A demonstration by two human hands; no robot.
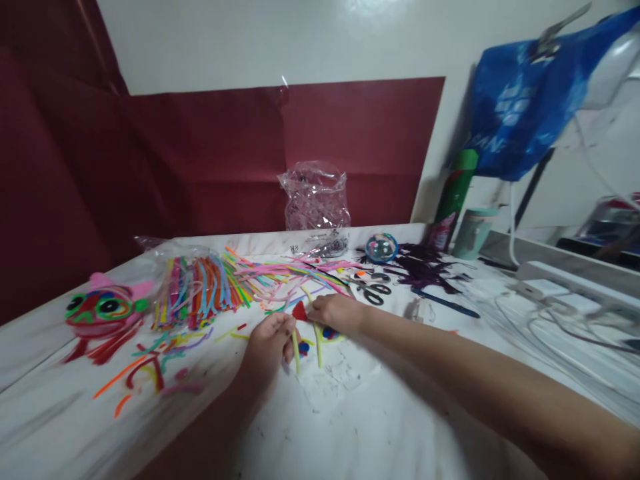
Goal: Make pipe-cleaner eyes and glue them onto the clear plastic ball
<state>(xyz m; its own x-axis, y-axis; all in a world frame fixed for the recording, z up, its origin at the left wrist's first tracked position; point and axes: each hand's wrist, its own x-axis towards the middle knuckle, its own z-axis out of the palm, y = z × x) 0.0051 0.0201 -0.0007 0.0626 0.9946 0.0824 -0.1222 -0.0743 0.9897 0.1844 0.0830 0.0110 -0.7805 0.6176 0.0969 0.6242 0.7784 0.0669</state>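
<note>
Both my hands meet near the middle of the white table [380,427]. My left hand [269,347] is closed around a yellow pipe cleaner [296,353] that hangs down from its fingers. My right hand [336,312] pinches a second yellow stem [319,345] and touches a small red triangular piece [299,311] between the two hands. A small blue and red piece [330,333] lies under my right hand. Behind them lies a spread of many coloured pipe cleaners [280,275].
A bag of coloured pipe cleaners [193,288] and a red-and-green pipe-cleaner figure [103,313] lie on the left, with loose scraps [150,370] in front. Scissors [376,292], a blue pen [443,301], purple scraps [425,265], a clear plastic bag [316,200] and white cables [550,313] lie beyond and to the right.
</note>
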